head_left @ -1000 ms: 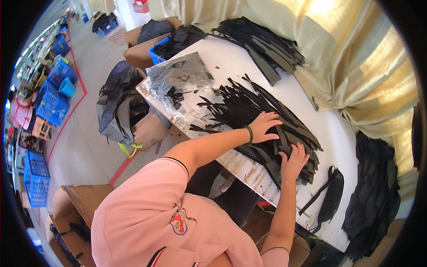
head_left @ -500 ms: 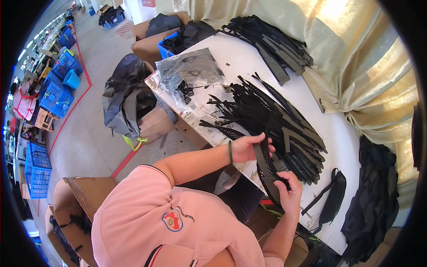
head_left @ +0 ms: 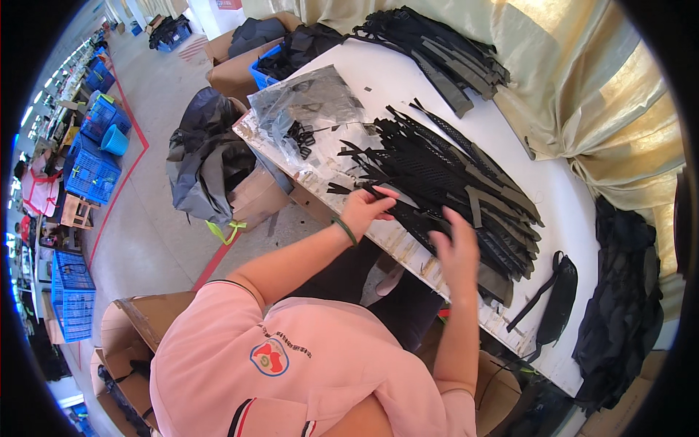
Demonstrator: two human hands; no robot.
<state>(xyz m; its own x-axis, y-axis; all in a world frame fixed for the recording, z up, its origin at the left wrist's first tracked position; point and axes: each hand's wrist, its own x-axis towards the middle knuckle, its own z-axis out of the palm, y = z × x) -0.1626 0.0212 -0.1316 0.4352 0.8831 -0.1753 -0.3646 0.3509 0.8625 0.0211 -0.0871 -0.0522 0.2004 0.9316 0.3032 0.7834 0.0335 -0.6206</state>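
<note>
Two hands work at the white table [head_left: 378, 80]. Left hand [head_left: 364, 207] pinches one end of a black strap [head_left: 408, 211]. It runs toward four o'clock, under the half-open right hand [head_left: 457, 251]. Left is nearer.

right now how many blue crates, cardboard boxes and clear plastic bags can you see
blue crates: 3 clear on the floor at left, more too small to tell
cardboard boxes: 3
clear plastic bags: 1
total: 7
</note>
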